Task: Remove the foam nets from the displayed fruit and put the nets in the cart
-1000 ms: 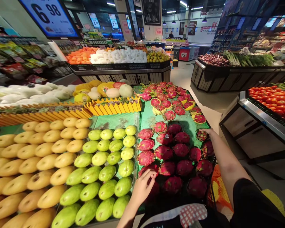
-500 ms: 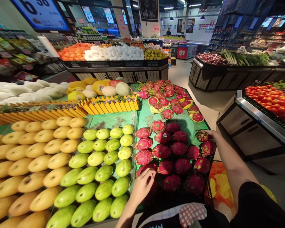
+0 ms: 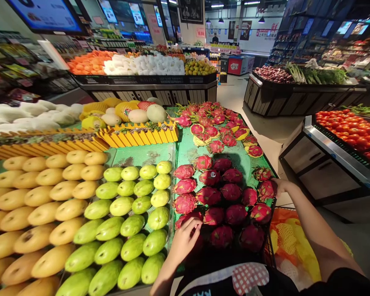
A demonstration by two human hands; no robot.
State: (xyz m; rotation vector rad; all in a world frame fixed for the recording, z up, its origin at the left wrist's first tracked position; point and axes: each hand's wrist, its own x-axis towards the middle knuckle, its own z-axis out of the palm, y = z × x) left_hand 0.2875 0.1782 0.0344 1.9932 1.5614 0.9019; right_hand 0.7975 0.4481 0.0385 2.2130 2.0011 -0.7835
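My left hand [image 3: 185,237], fingers curled in and nothing visible in them, hovers at the near left of the dragon fruit rows. Just beyond its knuckles lies a dragon fruit [image 3: 180,221], partly covered by the hand. At the right edge of the stand is my right hand [image 3: 285,187], fingers slightly apart beside a pink dragon fruit [image 3: 267,190]; whether they touch it is unclear. Above that fruit sits another dragon fruit [image 3: 262,173], its leafy end up. More dragon fruit [image 3: 210,195] lie in rows between my hands, on a green mat [image 3: 191,148].
Green oval fruit [image 3: 132,225] and yellow round fruit [image 3: 35,213] fill the left side in rows. A low yellow fence [image 3: 138,135] runs behind them, with melons beyond. Tomatoes [image 3: 354,131] are on a stand across the aisle at right. Netted packaging [image 3: 291,242] is below my right arm.
My right hand has come off the upper right dragon fruit and moved down beside the one below it. My left hand stays in place. The view has shifted slightly.
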